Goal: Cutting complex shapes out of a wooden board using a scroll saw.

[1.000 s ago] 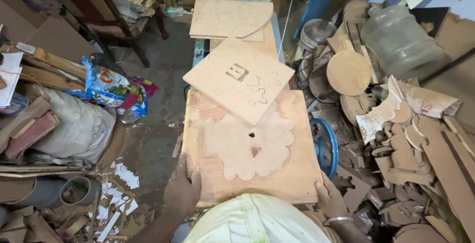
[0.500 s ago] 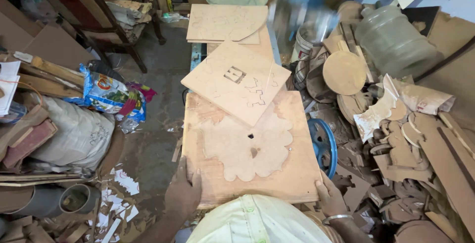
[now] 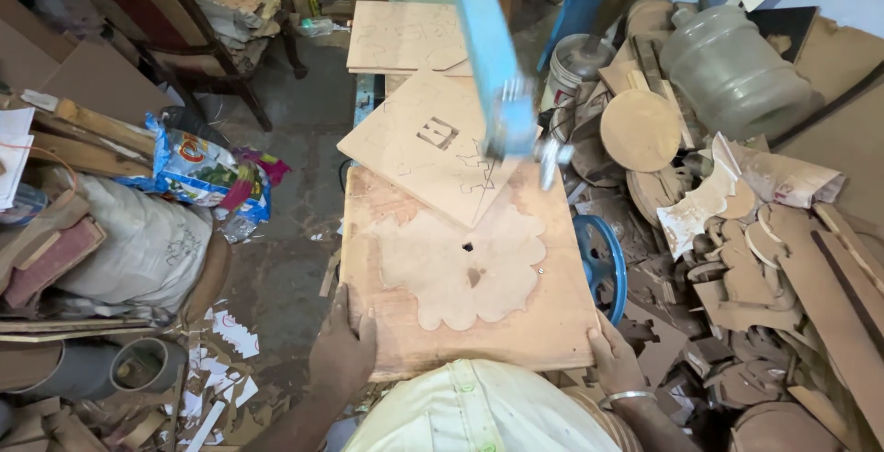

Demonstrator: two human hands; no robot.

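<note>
Left hand point(image 3: 343, 353) pressed flat on the near left corner of the plywood board point(image 3: 465, 277), right hand point(image 3: 612, 360) gripping its near right corner, well apart. Board lying flat on the workbench, scalloped flower outline point(image 3: 460, 263) already marked at its middle (small hole at the centre). Not yet cut out, by the look. Smaller marked panel point(image 3: 433, 148) overlapping the board's far edge; blue saw arm point(image 3: 493, 56) above it, blurred.
</note>
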